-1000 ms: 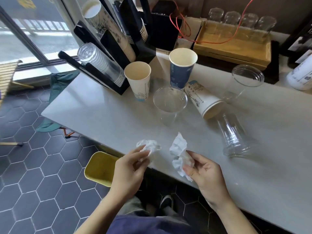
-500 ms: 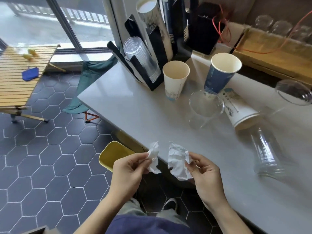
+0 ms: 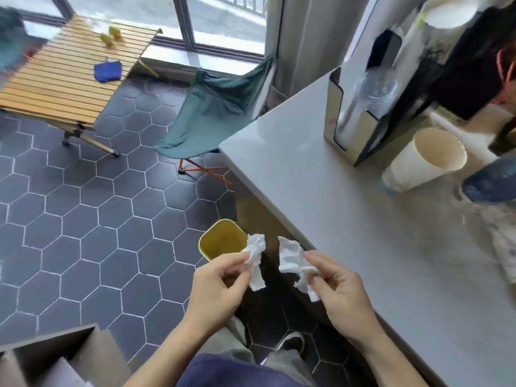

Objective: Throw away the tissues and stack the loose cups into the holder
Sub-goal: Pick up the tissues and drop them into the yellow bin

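Since a second ago our view has swung left, away from the cups and toward the floor, and the two tissues have come off the worktop to hang past its near edge. We read that as the throwing-away step well begun: the yellow bin now sits on the floor just beyond our hands, its open mouth showing above the left tissue.

Our left hand has its grip nearly closed, thumb and forefinger pinching the left tissue. Our right hand pinches the right tissue the same way, other fingers loosely curled. Both tissues are white, crumpled and creased, with ragged tails drooping below the fingers; they sit close side by side, not touching.

The cups are untouched. A paper cup stands near the worktop's far edge beside the holder, which already carries clear cups. Other cups at the right edge are too blurred to tell apart.
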